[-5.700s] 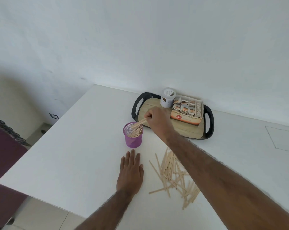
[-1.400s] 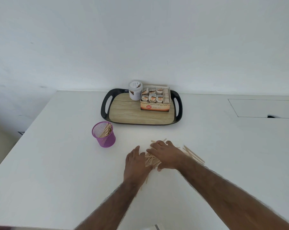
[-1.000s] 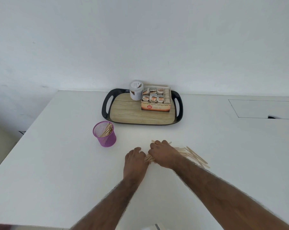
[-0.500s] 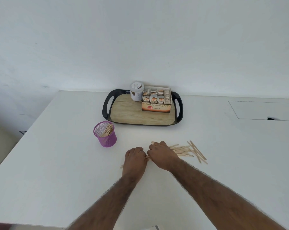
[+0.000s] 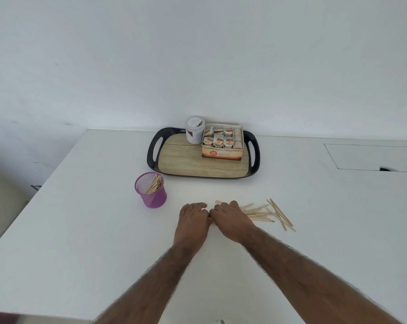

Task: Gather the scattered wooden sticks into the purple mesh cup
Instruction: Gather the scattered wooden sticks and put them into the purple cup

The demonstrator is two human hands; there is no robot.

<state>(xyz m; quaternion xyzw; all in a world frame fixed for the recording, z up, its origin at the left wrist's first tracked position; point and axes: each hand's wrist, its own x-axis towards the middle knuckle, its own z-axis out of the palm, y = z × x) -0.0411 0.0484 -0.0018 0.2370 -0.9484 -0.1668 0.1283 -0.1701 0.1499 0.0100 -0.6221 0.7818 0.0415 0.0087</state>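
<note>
Far left of your work area: purple mesh cup [image 5: 151, 192], upright on the white table [image 5: 81, 230], some sticks already standing in it, leaning toward its right wall. Behind it, toward the wall: black-rimmed tray [image 5: 152, 152] carrying a jar [image 5: 194, 130] and a tea box [image 5: 222, 146]. Centre: your left hand [image 5: 192, 219], knuckles up, fingers curled onto the near ends of the wooden sticks [image 5: 263, 212]. Touching it, your right hand [image 5: 230, 217] is curled over the same bundle. Right of that hand, the other sticks fan out flat on the table, well apart from the cup.
</note>
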